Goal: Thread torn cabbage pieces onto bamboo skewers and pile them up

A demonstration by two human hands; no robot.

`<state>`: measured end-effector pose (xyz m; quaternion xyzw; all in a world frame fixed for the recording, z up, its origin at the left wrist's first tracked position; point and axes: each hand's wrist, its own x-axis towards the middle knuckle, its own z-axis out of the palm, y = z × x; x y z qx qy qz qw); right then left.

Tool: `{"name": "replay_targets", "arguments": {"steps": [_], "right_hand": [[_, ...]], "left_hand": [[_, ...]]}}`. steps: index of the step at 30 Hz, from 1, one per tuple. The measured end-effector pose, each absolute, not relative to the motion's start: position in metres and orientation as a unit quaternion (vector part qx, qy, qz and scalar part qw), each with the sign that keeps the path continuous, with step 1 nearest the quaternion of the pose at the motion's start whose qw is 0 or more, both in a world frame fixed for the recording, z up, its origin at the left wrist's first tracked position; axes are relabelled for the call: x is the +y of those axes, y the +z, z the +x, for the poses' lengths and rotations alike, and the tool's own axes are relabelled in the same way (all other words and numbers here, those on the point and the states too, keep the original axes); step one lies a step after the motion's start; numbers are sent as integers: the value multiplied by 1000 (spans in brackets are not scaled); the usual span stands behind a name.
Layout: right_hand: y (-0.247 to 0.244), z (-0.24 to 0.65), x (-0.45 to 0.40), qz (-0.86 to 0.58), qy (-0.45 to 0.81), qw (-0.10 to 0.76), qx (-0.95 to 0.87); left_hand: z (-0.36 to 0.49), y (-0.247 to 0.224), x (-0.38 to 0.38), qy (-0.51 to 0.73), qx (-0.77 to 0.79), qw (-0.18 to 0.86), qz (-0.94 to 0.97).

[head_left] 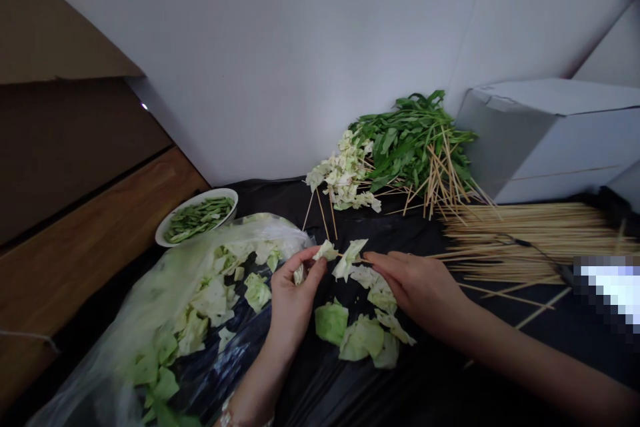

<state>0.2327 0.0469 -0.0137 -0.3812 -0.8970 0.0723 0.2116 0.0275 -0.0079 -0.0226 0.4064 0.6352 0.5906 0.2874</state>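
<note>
My left hand (295, 290) pinches a pale piece of cabbage leaf (327, 251) between thumb and fingers, at the tip of a thin wooden skewer. Another cabbage piece (349, 260) is threaded on that skewer, between my two hands. My right hand (410, 283) grips the skewer (440, 255), whose shaft runs out to the right behind the fingers. Below the hands, several loose cabbage leaves (363, 337) lie on the black plastic sheet (320, 393). A further bit of leaf shows inside the curl of my left hand.
To the left, a clear plastic bag (150, 287) spills cabbage pieces; behind it stands a white bowl of green beans (200, 219). At the back lie skewered cabbage (345, 173) and skewered leafy greens (410, 137). Bare skewers (530, 233) and a white box (560, 133) are on the right.
</note>
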Motion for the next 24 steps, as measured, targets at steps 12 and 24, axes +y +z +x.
{"name": "replay_targets", "arguments": {"steps": [12, 24], "right_hand": [[-18, 232, 45, -368, 72, 207, -903], [-22, 235, 45, -328, 8, 286, -900]], "left_hand": [[31, -18, -9, 563, 645, 189, 480], [35, -24, -10, 539, 655, 218, 484]]}}
